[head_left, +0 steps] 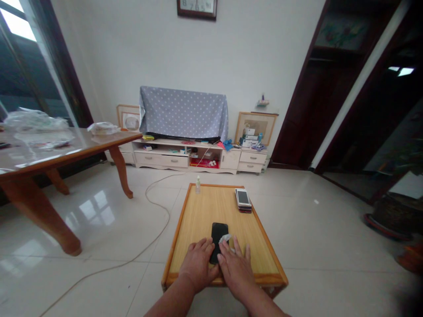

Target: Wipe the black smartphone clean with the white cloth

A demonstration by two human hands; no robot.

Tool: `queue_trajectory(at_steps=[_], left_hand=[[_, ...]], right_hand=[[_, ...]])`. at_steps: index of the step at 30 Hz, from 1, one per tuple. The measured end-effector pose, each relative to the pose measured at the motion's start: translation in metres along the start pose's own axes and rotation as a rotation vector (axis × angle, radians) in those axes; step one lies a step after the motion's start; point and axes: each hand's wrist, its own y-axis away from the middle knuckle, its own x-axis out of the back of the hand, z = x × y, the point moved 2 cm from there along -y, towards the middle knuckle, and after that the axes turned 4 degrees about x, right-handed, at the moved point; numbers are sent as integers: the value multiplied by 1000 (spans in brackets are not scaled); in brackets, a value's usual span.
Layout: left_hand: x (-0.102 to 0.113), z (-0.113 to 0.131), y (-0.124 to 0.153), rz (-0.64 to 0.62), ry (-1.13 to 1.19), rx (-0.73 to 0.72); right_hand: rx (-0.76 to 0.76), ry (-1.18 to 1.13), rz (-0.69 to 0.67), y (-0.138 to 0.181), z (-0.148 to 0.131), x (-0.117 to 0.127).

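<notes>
A black smartphone lies flat near the front of a low wooden table. My left hand grips its left edge, with the fingertips on its side and the thumb near the bottom end. Under the fingers of my right hand is a crumpled white tissue, pressed on the right part of the phone's screen. The outer fingers of that hand spread over the tabletop. Both hands cover parts of the phone's lower half.
At the table's far right is a stack of phones, a white one on top. A small clear bottle stands at the far left corner. A cable runs over the floor. A larger table with plastic bags stands left; a white cabinet lies beyond.
</notes>
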Motion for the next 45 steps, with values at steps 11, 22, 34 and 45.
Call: queue_trajectory(at_steps=[11,22,34,45], left_hand=[[4,2,2,-7,8,4],[4,3,4,10,4,3],[3,2,5,24,33,13],[13,10,5,-3,25,9]], right_hand=[[-53,-9,-62,-57,-10,19],[-10,16,-59,-14,5,10],[89,-40,-67,7,-9,10],[-17,-33,-102,-69,-15,18]])
